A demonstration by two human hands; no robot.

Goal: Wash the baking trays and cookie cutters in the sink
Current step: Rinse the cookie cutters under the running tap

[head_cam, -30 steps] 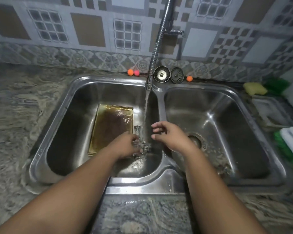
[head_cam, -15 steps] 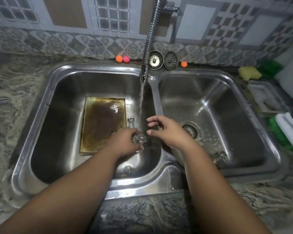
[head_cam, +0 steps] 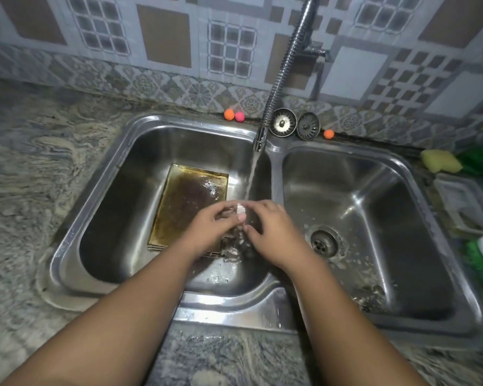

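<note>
Under the tap (head_cam: 260,139), left hand (head_cam: 215,229) and right hand (head_cam: 273,232) seemingly grip a cutter (head_cam: 241,210).

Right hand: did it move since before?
Yes. The right hand slid left off the steel sink divider, under the water stream, beside the left hand.

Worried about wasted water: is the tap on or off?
On: a stream of water falls from the tap into the left basin.

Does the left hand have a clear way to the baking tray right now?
Likely yes: the baking tray lies uncovered right by the left hand, though that hand grips a small metal piece.
</note>
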